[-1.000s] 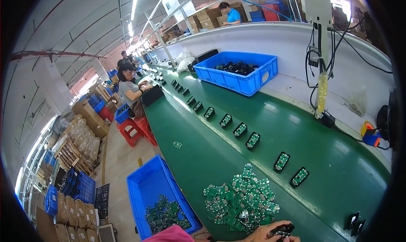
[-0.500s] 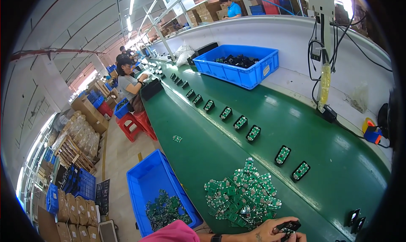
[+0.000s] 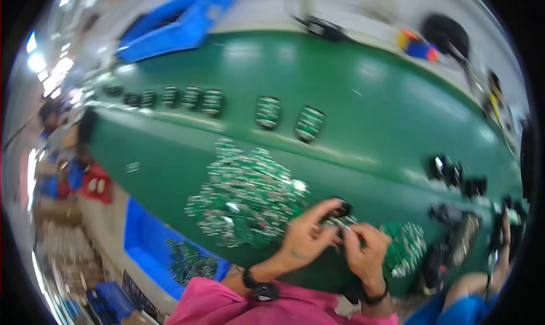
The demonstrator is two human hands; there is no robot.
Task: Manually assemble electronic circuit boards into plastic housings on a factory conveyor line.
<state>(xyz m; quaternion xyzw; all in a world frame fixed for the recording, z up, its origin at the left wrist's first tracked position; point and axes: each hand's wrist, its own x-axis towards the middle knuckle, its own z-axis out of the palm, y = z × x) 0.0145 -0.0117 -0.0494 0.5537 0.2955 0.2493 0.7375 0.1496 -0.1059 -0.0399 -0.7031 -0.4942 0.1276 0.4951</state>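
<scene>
Over the near part of the green bench, my left hand (image 3: 309, 234) grips a small black housing (image 3: 342, 208). My right hand (image 3: 368, 250) pinches a small circuit board (image 3: 344, 221) against the housing's near side; blur hides how far in it sits. A large heap of green circuit boards (image 3: 244, 194) spreads just left of my left hand. Close to my right hand lies a smaller pile of boards (image 3: 406, 248). Black housings with boards in them, such as this filled housing (image 3: 310, 123), stand in a row farther back.
Several dark housings (image 3: 454, 171) stand at the right. A co-worker's arm (image 3: 502, 240) reaches in at the right edge. One blue bin (image 3: 142, 234) with boards sits below the bench's left edge; another blue bin (image 3: 176, 26) stands at the back.
My view has swung to the right and down, blurring the picture. Both hands now show nearer the middle, still on the housing and board. The smaller pile and co-worker's arm have come into view.
</scene>
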